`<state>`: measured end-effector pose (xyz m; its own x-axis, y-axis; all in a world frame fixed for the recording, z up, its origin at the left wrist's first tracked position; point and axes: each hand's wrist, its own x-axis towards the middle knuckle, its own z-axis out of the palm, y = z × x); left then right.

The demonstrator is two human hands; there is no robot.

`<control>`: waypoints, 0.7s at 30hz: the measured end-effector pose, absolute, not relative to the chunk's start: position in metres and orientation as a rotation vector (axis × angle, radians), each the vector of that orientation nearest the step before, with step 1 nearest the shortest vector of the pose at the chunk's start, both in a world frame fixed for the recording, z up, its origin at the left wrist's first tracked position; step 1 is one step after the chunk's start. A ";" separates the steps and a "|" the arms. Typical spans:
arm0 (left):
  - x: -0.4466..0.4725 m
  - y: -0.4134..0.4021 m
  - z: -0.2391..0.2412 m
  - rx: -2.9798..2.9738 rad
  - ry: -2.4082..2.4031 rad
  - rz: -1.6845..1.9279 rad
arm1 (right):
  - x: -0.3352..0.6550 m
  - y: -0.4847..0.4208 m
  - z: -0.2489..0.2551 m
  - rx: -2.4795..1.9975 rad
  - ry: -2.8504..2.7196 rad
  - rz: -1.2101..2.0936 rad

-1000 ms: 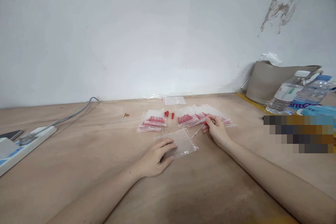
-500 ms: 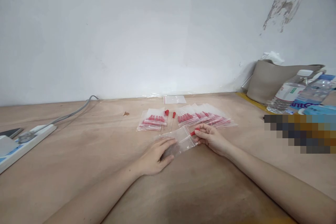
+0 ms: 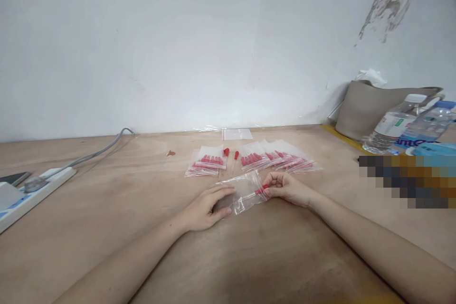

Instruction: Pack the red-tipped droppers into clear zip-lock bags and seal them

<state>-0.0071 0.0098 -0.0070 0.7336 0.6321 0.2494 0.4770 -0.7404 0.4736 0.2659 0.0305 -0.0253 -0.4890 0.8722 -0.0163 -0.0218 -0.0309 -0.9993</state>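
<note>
Red-tipped dropper is at the right-hand mouth of the clear zip bag, clear stem seemingly lying within the bag, red end right at its zip edge. Right hand has a narrow pinch, thumb and fingers closed on the red end; stem points away from the grip, toward the bag's left end. Left hand is spread fairly wide, fingers and thumb resting at the bag's left end, apparently steadying it, no pinch visible. Step in hand looks like inserting; next move probably calls for pushing the red end fully past the zip edge, bag held flat, then letting go. Loose droppers lie just beyond the bag; filled bags sit beyond it, left and right of them. Glare hides whether the bag holds anything else.
</note>
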 end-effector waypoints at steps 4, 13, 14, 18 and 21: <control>-0.011 0.014 -0.009 2.570 0.812 0.541 | 0.271 0.031 -0.020 -1.009 -1.765 1.532; -0.010 0.014 -0.010 2.570 0.837 0.545 | 0.261 0.020 -0.009 -1.157 -1.930 1.379; -0.010 0.014 -0.011 2.570 0.840 0.549 | 0.259 0.018 -0.010 -1.234 -1.877 1.407; -0.010 0.014 -0.012 2.574 0.834 0.562 | 0.253 0.014 -0.012 -1.421 -1.668 1.406; -0.010 0.014 -0.013 2.579 0.817 0.563 | 0.252 0.013 -0.013 -1.382 -1.566 1.476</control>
